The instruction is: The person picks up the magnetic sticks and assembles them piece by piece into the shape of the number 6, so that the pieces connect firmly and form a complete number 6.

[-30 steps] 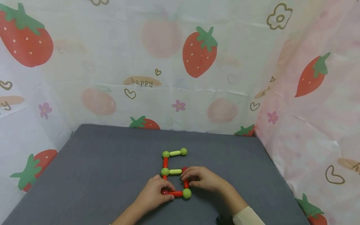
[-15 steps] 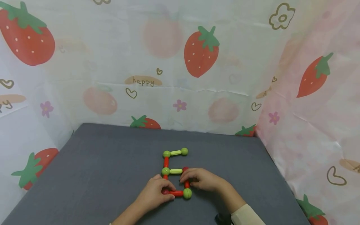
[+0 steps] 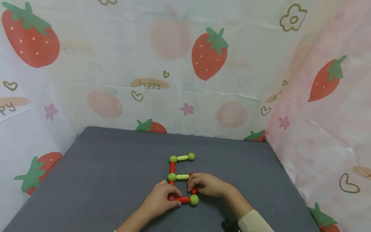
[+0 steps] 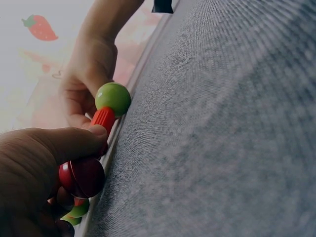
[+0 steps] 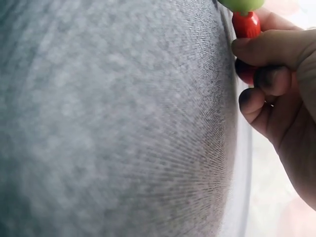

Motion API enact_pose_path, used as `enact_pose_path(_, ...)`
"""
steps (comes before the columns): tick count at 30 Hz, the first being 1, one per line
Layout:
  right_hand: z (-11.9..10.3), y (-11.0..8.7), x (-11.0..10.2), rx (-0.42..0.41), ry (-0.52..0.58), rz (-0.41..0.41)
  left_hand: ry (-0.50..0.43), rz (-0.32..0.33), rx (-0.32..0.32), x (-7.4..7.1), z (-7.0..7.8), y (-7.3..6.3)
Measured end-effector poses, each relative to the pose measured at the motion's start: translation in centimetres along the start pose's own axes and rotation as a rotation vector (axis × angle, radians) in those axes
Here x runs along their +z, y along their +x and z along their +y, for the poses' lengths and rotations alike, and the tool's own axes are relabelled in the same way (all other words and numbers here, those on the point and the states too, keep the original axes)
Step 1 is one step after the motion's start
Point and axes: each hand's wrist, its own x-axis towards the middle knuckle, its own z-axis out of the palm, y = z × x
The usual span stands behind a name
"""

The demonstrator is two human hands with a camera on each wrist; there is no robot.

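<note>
A figure of magnetic rods and balls lies on the dark grey table, shaped like a 6. In the head view, my left hand (image 3: 157,199) holds its lower left corner, thumb and fingers about a dark red ball (image 3: 171,198) and the near end of a red rod (image 3: 183,200). That rod runs to a green ball (image 3: 194,199) at the lower right. With thumb and fingers, my right hand (image 3: 210,185) pinches the right-side red rod (image 5: 246,24). The dark red ball (image 5: 244,71) above it is mostly hidden by those fingers.
Farther back stand green balls (image 3: 173,159) joined by pale green rods (image 3: 182,177) and a red rod (image 3: 172,167). A black object (image 3: 230,225) lies by the right sleeve (image 3: 255,222). Strawberry-print cloth (image 3: 174,64) rises behind the table (image 3: 116,161) and along both sides.
The right fingers have drawn in around the rod and cover more of the upper right red ball. The left hand keeps its hold, and the head view has shifted slightly.
</note>
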Motion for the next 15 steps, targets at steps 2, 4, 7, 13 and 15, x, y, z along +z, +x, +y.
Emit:
enact_pose_path(2,0.06,-0.08,-0.01,-0.012,0.005,0.011,0.0,-0.001,0.0,0.03,-0.01,0.0)
enact_pose_path(4,0.13,-0.15,0.01,-0.022,0.012,0.021,0.002,0.0,0.0,0.04,-0.01,0.01)
enact_pose_path(7,0.23,-0.2,0.1,-0.027,0.026,0.027,0.006,0.007,0.003,0.03,0.0,0.01)
enact_pose_path(13,0.12,-0.33,0.33,-0.012,0.038,0.024,0.007,0.023,0.013,0.16,-0.02,0.02)
enact_pose_path(15,-0.01,-0.42,0.4,-0.007,0.049,0.02,0.008,0.023,0.015,0.23,-0.05,0.0)
